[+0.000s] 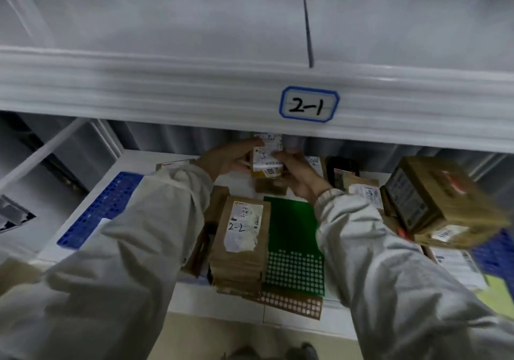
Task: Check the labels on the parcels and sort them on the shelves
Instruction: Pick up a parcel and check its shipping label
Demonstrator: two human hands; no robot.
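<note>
Holding a small parcel [266, 162] up under the lip of the shelf beam [167, 81] marked with the 2-1 tag [308, 104], I have both hands on it — my left hand [228, 159] closed around its left side, my right hand [296, 175] cupping the right side and bottom, fingers curled in against the card. It sits at the back of the lower shelf [139, 165], above the green perforated sheet [292, 243], with its white label [268, 151] tilted toward me. The writing on it is too blurred for me to read.

It looks like a little cardboard box, so I judge it light and fairly stiff: the sides should take a pinch without giving. The label paper looks loose at one edge, so I would keep my fingertips on bare card rather than on the sticker, which could peel or smear. Gripping the two short sides leaves the face free for reading.

Nearer to me stands a stack of brown padded envelopes [239, 248], the top one marked 2-2 — softer things, I expect, that would bend if lifted by a corner and want a flat hand underneath. To my right a larger carton [442, 204] sits tilted on other parcels; it looks bulkier and would likely need both palms.
</note>
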